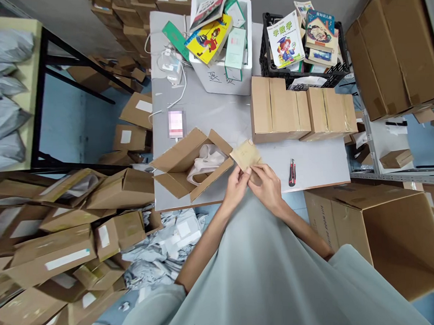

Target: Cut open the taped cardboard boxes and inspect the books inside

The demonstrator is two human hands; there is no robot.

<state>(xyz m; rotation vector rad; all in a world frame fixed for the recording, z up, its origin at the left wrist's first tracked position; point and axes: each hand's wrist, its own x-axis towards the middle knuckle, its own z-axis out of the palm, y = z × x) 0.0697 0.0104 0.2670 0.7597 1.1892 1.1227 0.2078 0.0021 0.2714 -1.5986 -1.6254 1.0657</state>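
Between my two hands, over the front edge of the table (218,114), is a small tan paper packet (246,154), like an envelope. My left hand (235,184) pinches its lower left edge with thumb and fingers. At its lower right, my right hand (267,183) grips it too, thumbs close together. Just left of the hands stands an open cardboard box (181,159) with its flaps spread. Pale, crumpled material (207,163) lies inside; what it is I cannot tell. A red and black utility knife (292,172) lies to the right of my right hand.
Closed cartons (279,107) line the table's right side. Behind them are a black crate (265,45) of books and a white foam box (222,83) holding books and green-white boxes. Opened cartons (62,241) and grey bags (173,241) crowd the floor left; a large open carton (338,219) stands right.
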